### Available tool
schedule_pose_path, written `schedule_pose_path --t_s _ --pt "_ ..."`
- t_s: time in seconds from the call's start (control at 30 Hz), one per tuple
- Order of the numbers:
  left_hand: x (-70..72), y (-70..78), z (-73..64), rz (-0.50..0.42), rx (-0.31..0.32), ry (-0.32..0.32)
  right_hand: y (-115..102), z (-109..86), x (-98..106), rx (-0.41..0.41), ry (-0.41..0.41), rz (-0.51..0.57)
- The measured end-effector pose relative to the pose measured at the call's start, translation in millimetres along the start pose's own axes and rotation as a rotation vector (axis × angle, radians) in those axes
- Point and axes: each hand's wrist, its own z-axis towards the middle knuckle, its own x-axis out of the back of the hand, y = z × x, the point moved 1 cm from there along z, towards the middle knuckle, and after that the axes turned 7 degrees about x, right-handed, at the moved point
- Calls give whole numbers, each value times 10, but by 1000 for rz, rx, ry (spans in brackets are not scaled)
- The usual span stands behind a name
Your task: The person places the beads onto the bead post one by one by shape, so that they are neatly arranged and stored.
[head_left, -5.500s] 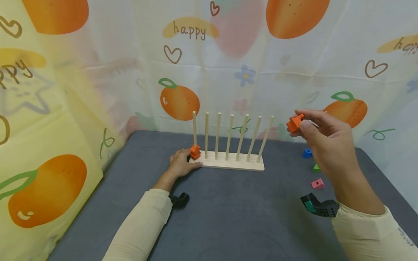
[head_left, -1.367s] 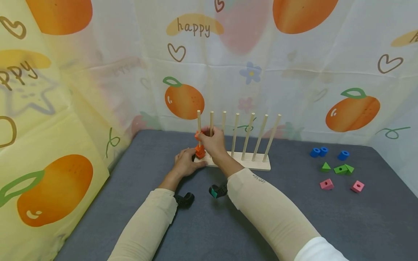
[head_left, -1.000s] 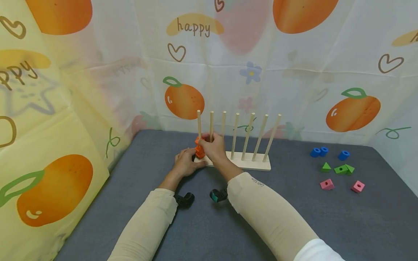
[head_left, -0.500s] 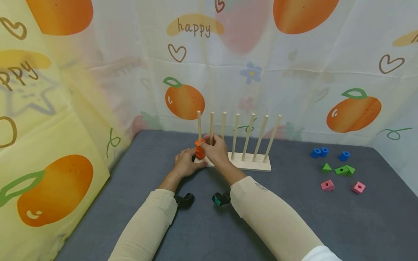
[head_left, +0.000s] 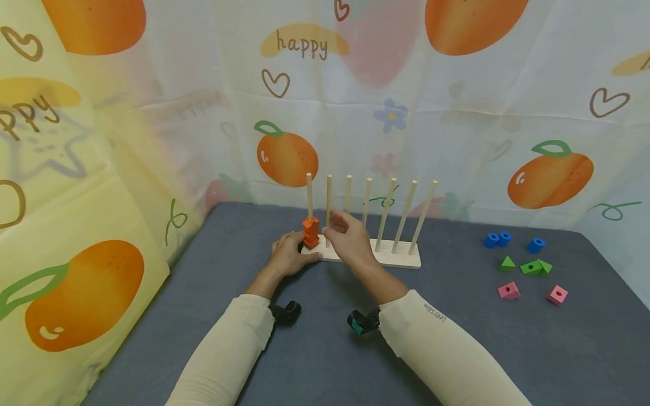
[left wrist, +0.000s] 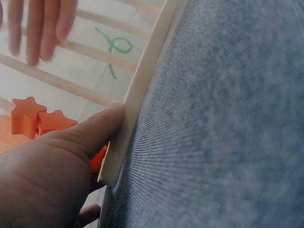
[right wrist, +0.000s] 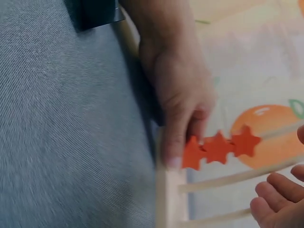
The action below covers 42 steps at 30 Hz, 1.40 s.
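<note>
Three orange star-shaped blocks (head_left: 311, 233) sit stacked on the leftmost peg of a wooden peg stand (head_left: 393, 259); the right wrist view shows the star blocks (right wrist: 217, 148) in a row along the peg. My left hand (head_left: 287, 255) grips the left end of the base. In the left wrist view its thumb (left wrist: 97, 130) presses the base's front edge, with the other fingers mostly hidden behind. My right hand (head_left: 351, 239) is just right of the stack, in front of the pegs. Its fingers (right wrist: 280, 194) are loosely bent and hold nothing.
On the right of the dark grey table (head_left: 457, 349) lie several small holed blocks: blue cylinders (head_left: 535, 245), green triangular blocks (head_left: 531, 268) and pink blocks (head_left: 557, 294). A printed curtain (head_left: 223, 141) hangs behind and to the left. The other pegs (head_left: 386, 214) stand bare.
My right hand brought an orange star block from the right, slid it down the leftmost peg onto the others, let go and drew back rightward. The left hand stayed on the base.
</note>
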Motion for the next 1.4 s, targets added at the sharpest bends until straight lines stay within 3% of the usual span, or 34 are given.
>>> schedule_pose_path --t_s 0.33,0.7,1.17,1.3,1.4 --pt "5 12 -5 -2 15 -13 -318 -181 366 126 -66 28" --pt "-7 13 -9 30 21 -31 -629 -441 875 255 -66 1" --pt "-10 1 -6 0 12 -23 -704 -802 1629 605 181 -175" --pt "-13 1 -4 2 6 -19 -641 -897 1883 658 253 -152" --pt "-8 9 -7 5 6 -17 -557 -962 2068 659 297 -48"
